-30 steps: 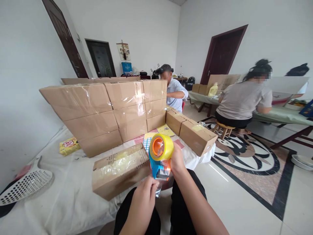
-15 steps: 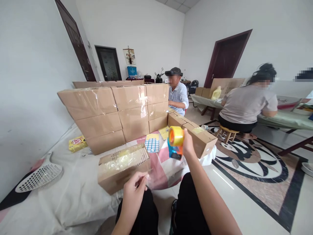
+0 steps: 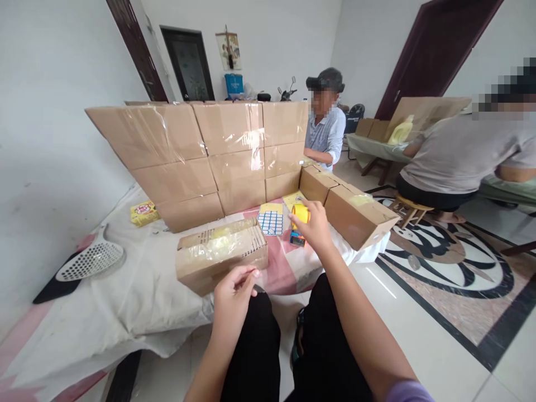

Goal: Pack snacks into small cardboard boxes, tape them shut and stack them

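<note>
My left hand [image 3: 237,286] is closed in a pinch in front of the near cardboard box [image 3: 201,273]; what it pinches is too small to make out. Clear tape runs along the top of that box. At the right, my right hand [image 3: 314,226] has its thumb and fingers around the yellow roll of a tape dispenser [image 3: 297,240]. The dispenser's blue and orange body is low at the cloth, partly hidden by the hand. Beside it lies a sheet of blue-bordered labels [image 3: 271,221].
Taped cardboard boxes [image 3: 234,167] form a wall behind, with more boxes [image 3: 355,215] at the right. A white perforated paddle [image 3: 94,259] and a yellow packet [image 3: 144,213] lie left. One person [image 3: 329,131] sits behind the boxes, another [image 3: 464,156] on a stool at right.
My right hand has lowered the tape dispenser to the cloth beside the label sheet. My left hand keeps its pinch near the box. The view has tilted down and turned slightly left.
</note>
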Demonstrator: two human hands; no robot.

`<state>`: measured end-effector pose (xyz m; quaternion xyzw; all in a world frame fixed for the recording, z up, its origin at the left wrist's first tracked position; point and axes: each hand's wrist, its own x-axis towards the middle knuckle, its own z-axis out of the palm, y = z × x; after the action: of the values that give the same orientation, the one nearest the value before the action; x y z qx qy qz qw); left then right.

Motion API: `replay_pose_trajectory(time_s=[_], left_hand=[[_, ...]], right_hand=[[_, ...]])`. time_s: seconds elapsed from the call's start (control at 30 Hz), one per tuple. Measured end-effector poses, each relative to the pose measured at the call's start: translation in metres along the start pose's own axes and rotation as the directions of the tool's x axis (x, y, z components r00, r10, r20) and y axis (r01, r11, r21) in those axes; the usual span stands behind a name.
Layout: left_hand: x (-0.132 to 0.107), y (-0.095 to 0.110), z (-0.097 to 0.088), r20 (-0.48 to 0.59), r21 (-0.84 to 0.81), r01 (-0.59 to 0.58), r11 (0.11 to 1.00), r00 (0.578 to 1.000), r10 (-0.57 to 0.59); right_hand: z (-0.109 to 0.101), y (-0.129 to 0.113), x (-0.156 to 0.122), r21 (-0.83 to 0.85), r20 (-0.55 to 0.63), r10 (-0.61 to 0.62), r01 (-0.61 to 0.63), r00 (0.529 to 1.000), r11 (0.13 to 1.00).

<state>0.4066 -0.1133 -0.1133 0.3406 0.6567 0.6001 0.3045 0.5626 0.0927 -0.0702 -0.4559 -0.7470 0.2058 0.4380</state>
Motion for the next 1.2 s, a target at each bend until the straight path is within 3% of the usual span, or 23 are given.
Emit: replay_pose_trajectory(time_s=[0.03,0.1,0.2,0.27,0.33,0.4,0.47,0.6,0.63,0.7,0.77,0.83,0.9,0.93,1.03,1.13,1.2], left_hand=[[-0.001,-0.001,-0.003,-0.016,0.006,-0.006,1.000,1.000,0.006],[-0.003,-0.004,-0.008,-0.034,0.033,-0.021,0.999,0.999,0.023],[-0.007,-0.006,-0.014,-0.060,0.094,-0.059,0.994,0.996,0.065],[-0.007,-0.006,-0.016,-0.067,0.108,-0.070,0.992,0.995,0.077],[-0.005,-0.006,-0.018,-0.061,0.097,-0.053,0.994,0.996,0.059],[0.000,-0.009,-0.025,-0.062,0.094,-0.015,0.995,0.998,0.021],[0.003,-0.017,-0.039,-0.114,0.154,0.039,0.987,0.993,-0.022],[0.001,-0.034,-0.074,-0.312,0.334,0.110,0.936,0.950,0.000],[0.000,-0.034,-0.080,-0.372,0.376,0.085,0.923,0.926,0.066],[0.001,-0.027,-0.086,-0.434,0.506,-0.046,0.861,0.849,0.301],[0.008,-0.012,-0.083,-0.328,0.683,-0.227,0.694,0.754,0.569],[0.021,0.003,-0.074,-0.049,0.801,-0.385,0.459,0.721,0.691],[0.034,0.013,-0.065,0.186,0.835,-0.462,0.297,0.746,0.639],[0.040,0.014,-0.062,0.248,0.843,-0.472,0.259,0.767,0.592],[0.048,0.013,-0.056,0.278,0.864,-0.447,0.231,0.807,0.520],[0.046,0.011,-0.056,0.270,0.879,-0.428,0.212,0.811,0.518],[0.044,0.012,-0.056,0.284,0.884,-0.428,0.185,0.809,0.515]], right_hand=[[-0.003,-0.016,-0.011,0.055,0.139,-0.188,0.182,0.972,0.982],[-0.005,-0.047,-0.032,0.166,0.384,-0.417,0.382,0.824,0.909],[-0.001,-0.076,-0.054,0.187,0.569,-0.503,0.494,0.651,0.849],[0.005,-0.084,-0.062,0.200,0.625,-0.519,0.524,0.583,0.828],[0.007,-0.088,-0.065,0.189,0.639,-0.539,0.567,0.549,0.802],[0.003,-0.091,-0.065,0.169,0.622,-0.573,0.623,0.534,0.764],[-0.011,-0.096,-0.063,0.205,0.553,-0.616,0.625,0.561,0.753],[-0.057,-0.106,-0.056,0.349,0.341,-0.562,0.454,0.753,0.820],[-0.066,-0.109,-0.053,0.369,0.324,-0.540,0.421,0.777,0.828],[-0.075,-0.114,-0.046,0.393,0.342,-0.524,0.388,0.780,0.834],[-0.073,-0.121,-0.036,0.404,0.399,-0.529,0.375,0.748,0.834],[-0.060,-0.127,-0.023,0.423,0.458,-0.552,0.376,0.697,0.824],[-0.038,-0.131,-0.008,0.445,0.520,-0.573,0.372,0.633,0.815],[-0.024,-0.131,0.000,0.451,0.552,-0.573,0.360,0.606,0.816],[0.025,-0.124,0.021,0.386,0.651,-0.510,0.334,0.562,0.860],[0.069,-0.111,0.033,0.179,0.730,-0.420,0.442,0.539,0.879],[0.086,-0.102,0.037,0.079,0.754,-0.395,0.525,0.524,0.847]])
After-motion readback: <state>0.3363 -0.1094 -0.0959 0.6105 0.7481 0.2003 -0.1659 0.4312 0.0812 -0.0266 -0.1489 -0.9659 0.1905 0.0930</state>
